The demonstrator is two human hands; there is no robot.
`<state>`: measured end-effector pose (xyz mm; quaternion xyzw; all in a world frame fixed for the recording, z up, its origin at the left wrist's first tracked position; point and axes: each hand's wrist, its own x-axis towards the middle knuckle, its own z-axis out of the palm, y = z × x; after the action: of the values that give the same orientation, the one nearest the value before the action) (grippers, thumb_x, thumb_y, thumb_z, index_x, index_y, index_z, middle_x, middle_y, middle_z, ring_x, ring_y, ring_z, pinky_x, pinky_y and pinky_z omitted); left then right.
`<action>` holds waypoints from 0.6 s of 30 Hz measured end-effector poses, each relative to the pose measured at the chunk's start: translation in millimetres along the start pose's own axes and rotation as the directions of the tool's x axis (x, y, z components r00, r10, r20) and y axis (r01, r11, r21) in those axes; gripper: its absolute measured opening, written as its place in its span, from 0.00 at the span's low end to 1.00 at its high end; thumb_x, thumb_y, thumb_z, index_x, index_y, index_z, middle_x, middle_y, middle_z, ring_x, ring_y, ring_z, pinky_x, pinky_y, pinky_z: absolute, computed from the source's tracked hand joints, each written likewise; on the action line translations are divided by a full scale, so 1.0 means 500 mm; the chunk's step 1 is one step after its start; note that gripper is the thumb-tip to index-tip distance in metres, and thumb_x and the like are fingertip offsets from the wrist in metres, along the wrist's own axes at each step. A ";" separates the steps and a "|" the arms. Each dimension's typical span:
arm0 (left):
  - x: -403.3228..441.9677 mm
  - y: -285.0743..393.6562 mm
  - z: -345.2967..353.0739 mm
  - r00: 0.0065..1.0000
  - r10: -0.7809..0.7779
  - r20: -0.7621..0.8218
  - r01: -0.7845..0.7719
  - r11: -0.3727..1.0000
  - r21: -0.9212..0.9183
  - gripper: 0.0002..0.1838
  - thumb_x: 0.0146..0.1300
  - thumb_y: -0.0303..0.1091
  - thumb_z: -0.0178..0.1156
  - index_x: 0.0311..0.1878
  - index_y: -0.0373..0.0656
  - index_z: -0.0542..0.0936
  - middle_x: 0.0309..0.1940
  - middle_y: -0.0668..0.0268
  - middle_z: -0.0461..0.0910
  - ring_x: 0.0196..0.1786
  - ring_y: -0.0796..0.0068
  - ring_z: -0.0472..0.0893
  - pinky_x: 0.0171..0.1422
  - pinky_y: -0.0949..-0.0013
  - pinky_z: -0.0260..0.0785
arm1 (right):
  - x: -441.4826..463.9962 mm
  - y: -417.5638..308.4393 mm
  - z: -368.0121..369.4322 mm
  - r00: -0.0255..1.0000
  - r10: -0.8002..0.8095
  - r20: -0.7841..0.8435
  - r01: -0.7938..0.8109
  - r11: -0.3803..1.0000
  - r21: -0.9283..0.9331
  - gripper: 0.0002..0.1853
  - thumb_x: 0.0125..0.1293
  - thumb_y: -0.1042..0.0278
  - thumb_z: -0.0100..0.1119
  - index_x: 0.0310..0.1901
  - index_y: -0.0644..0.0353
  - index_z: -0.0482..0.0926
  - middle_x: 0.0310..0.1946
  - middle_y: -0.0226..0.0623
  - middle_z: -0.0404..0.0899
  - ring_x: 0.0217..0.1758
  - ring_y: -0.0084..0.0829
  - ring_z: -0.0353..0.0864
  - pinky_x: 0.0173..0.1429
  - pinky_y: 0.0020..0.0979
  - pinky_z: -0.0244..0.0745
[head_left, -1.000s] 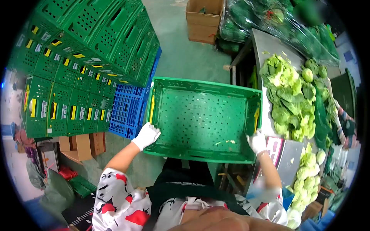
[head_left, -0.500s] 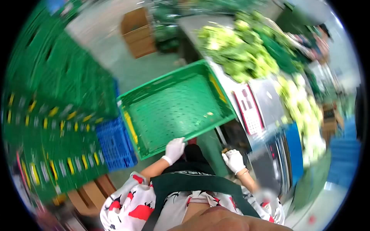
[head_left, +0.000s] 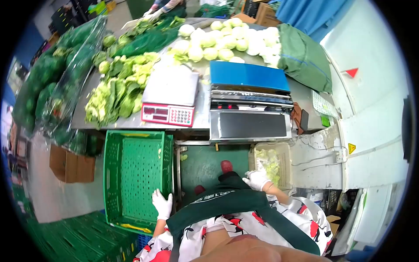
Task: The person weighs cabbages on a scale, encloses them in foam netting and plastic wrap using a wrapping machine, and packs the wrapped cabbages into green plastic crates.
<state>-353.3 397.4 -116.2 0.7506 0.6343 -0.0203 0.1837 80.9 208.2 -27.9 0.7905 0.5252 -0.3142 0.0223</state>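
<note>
My left hand point(head_left: 162, 204), in a white glove, is at the near right side of a green plastic crate point(head_left: 139, 174). Its fingers are spread, and I cannot tell whether they touch the rim. Only a few small scraps lie on the crate's slotted floor. My right hand point(head_left: 256, 179), gloved too, hovers low beside a cream plastic basket point(head_left: 286, 168), fingers loosely stretched and nothing visible in them. Inside that basket are pale green leaves point(head_left: 270, 163) and what looks like clear plastic.
A metal table ahead carries a red and white scale point(head_left: 168, 114), a sealing-type machine with a blue cover point(head_left: 248, 76), leafy trimmings point(head_left: 118, 94) and pale round cabbages point(head_left: 227, 39). Green crates point(head_left: 83, 240) stand at lower left, a cardboard box point(head_left: 72, 163) at left. Another person's gloved hands point(head_left: 152, 15) show behind.
My view has swung to the right, so the table now lies straight ahead and the crate on my left. My left hand's fingers have spread from their curl at the crate's rim.
</note>
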 end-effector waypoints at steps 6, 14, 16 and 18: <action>0.174 0.305 -0.123 0.893 0.295 -0.339 -0.398 0.868 -0.295 0.40 0.62 0.34 0.66 0.74 0.34 0.60 0.68 0.45 0.67 0.70 0.46 0.66 0.76 0.54 0.57 | 0.056 0.124 -0.222 0.907 0.092 -0.412 0.041 0.952 0.304 0.19 0.71 0.51 0.54 0.48 0.59 0.85 0.43 0.45 0.86 0.47 0.46 0.85 0.54 0.41 0.79; 0.397 0.790 -0.195 0.784 0.460 -0.417 -0.611 0.690 -0.388 0.41 0.60 0.25 0.66 0.75 0.34 0.58 0.71 0.48 0.65 0.73 0.53 0.65 0.78 0.59 0.55 | 0.284 0.460 -0.647 0.575 0.310 -0.757 0.379 0.719 0.582 0.12 0.71 0.66 0.60 0.50 0.63 0.84 0.40 0.41 0.88 0.44 0.25 0.86 0.52 0.27 0.78; 0.470 0.879 -0.204 0.810 0.438 -0.391 -0.584 0.669 -0.460 0.41 0.61 0.25 0.65 0.75 0.34 0.58 0.71 0.47 0.64 0.74 0.52 0.64 0.79 0.59 0.55 | 0.397 0.549 -0.729 0.604 0.364 -0.710 0.356 0.674 0.648 0.13 0.71 0.66 0.60 0.51 0.64 0.83 0.39 0.41 0.88 0.43 0.25 0.87 0.52 0.27 0.78; 0.538 0.971 -0.242 0.814 0.422 -0.399 -0.577 0.664 -0.475 0.41 0.62 0.26 0.65 0.76 0.34 0.58 0.72 0.47 0.63 0.75 0.51 0.64 0.79 0.59 0.54 | 0.533 0.647 -0.795 0.682 0.288 -0.672 0.365 0.662 0.654 0.14 0.69 0.62 0.61 0.49 0.62 0.84 0.38 0.40 0.88 0.40 0.27 0.87 0.49 0.28 0.79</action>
<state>140.5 626.2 47.0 0.8004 0.3952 0.3206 0.3170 608.8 426.1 56.7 0.7704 0.3293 -0.1593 -0.5223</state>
